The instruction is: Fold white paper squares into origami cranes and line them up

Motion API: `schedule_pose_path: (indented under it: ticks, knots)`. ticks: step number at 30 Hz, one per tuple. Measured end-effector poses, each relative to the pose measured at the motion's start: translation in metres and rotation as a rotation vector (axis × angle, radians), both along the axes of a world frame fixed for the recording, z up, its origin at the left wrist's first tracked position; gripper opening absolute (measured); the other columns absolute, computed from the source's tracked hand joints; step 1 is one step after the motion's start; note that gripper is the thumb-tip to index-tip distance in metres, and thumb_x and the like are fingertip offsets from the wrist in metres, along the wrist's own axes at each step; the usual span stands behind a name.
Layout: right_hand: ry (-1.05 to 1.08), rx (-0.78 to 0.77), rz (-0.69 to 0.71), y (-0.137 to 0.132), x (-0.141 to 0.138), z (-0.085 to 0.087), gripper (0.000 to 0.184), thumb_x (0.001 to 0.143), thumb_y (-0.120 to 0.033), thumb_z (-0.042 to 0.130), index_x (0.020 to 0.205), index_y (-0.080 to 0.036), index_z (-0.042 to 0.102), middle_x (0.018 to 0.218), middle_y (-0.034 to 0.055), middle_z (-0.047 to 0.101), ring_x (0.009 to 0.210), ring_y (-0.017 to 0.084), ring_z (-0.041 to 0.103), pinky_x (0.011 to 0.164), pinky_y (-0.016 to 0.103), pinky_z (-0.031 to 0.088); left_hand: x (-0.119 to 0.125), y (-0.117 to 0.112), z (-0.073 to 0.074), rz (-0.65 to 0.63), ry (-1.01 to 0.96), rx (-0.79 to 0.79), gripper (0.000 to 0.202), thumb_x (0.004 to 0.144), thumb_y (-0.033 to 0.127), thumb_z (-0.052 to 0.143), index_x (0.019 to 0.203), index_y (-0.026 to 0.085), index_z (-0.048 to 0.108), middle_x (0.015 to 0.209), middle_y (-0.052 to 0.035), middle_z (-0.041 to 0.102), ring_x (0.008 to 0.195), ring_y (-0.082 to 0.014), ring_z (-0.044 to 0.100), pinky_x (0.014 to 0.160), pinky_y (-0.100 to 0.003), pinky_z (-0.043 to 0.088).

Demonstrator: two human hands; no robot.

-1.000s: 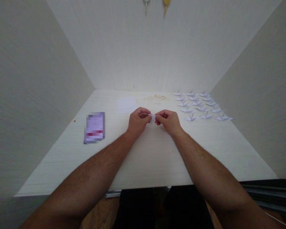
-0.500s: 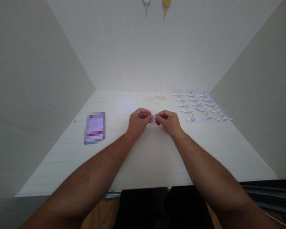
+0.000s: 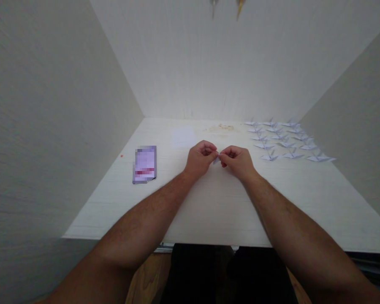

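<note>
Between my two hands is a small piece of folded white paper [image 3: 216,160], mostly covered by the fingers. My left hand [image 3: 202,157] pinches it from the left with thumb and fingertips. From the other side my right hand [image 3: 238,159] closes thumb and forefinger on it, and the fingertips of both hands almost meet. Its exact folded shape is too small and hidden to make out. To the right of my right hand, several white paper cranes [image 3: 270,157] stand in rows on the white table [image 3: 221,207].
A flat stack of white paper sheets [image 3: 183,137] lies behind my left hand. Further left rests a blurred purple-and-white packet or device [image 3: 145,164], with a small red dot [image 3: 121,156] beyond it. Brownish marks [image 3: 224,127] stain the table's back. Walls enclose three sides.
The whole view has shifted, so the table and everything on it appear further right. Both hands still pinch the paper, with the fingertips slightly closer around it.
</note>
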State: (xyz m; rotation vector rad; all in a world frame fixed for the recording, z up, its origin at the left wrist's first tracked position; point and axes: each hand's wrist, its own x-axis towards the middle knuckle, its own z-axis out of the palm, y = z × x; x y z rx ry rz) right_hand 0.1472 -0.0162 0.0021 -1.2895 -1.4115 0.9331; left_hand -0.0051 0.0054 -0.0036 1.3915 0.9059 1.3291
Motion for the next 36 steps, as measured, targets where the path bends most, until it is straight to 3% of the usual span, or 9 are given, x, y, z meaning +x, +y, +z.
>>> schedule_pose_path:
  ticks: [8, 15, 22, 30, 36]
  knots:
    - [-0.077, 0.04, 0.01, 0.001, 0.0, 0.0, 0.021, 0.072, -0.037, 0.069, 0.068, -0.017, 0.064, 0.054, -0.0016, 0.059, 0.048, 0.009, 0.048, 0.048, 0.023, 0.035, 0.0, 0.0, 0.001, 0.008, 0.058, 0.026, 0.02, 0.067, 0.012, 0.07, 0.083, 0.017, 0.06, 0.068, 0.0025, 0.066, 0.059, -0.0081, 0.059, 0.057, -0.021, 0.045]
    - [-0.159, 0.124, -0.008, 0.002, 0.004, -0.002, 0.023, 0.074, -0.034, 0.068, 0.061, -0.018, 0.059, 0.053, -0.0031, 0.053, 0.05, 0.008, 0.04, 0.048, 0.024, 0.028, 0.004, 0.003, 0.0, 0.004, -0.003, -0.032, 0.026, 0.061, 0.009, 0.072, 0.073, 0.019, 0.051, 0.063, 0.0038, 0.063, 0.055, -0.0078, 0.056, 0.054, -0.021, 0.043]
    - [-0.124, 0.111, 0.021, 0.003, 0.004, -0.001, 0.025, 0.073, -0.038, 0.07, 0.062, -0.017, 0.061, 0.053, -0.0015, 0.055, 0.052, 0.009, 0.044, 0.049, 0.024, 0.031, 0.006, 0.004, 0.001, 0.026, -0.006, -0.052, 0.03, 0.06, 0.008, 0.07, 0.075, 0.02, 0.048, 0.065, 0.0046, 0.064, 0.057, -0.0087, 0.058, 0.056, -0.023, 0.045]
    - [-0.089, 0.084, 0.004, 0.003, 0.002, 0.001, 0.022, 0.07, -0.031, 0.07, 0.058, -0.017, 0.059, 0.049, -0.0032, 0.053, 0.049, 0.007, 0.042, 0.047, 0.022, 0.03, 0.008, 0.005, -0.004, -0.002, 0.027, -0.02, 0.03, 0.061, 0.008, 0.068, 0.072, 0.021, 0.043, 0.065, 0.0047, 0.063, 0.058, -0.0087, 0.059, 0.057, -0.023, 0.046]
    - [-0.089, 0.039, 0.0, 0.003, 0.004, 0.003, 0.019, 0.073, -0.03, 0.069, 0.063, -0.016, 0.063, 0.052, -0.0008, 0.059, 0.048, 0.009, 0.049, 0.047, 0.022, 0.035, 0.005, 0.008, -0.006, 0.06, -0.002, -0.03, 0.031, 0.062, 0.011, 0.07, 0.071, 0.021, 0.042, 0.068, 0.0034, 0.065, 0.06, -0.0093, 0.06, 0.058, -0.024, 0.048]
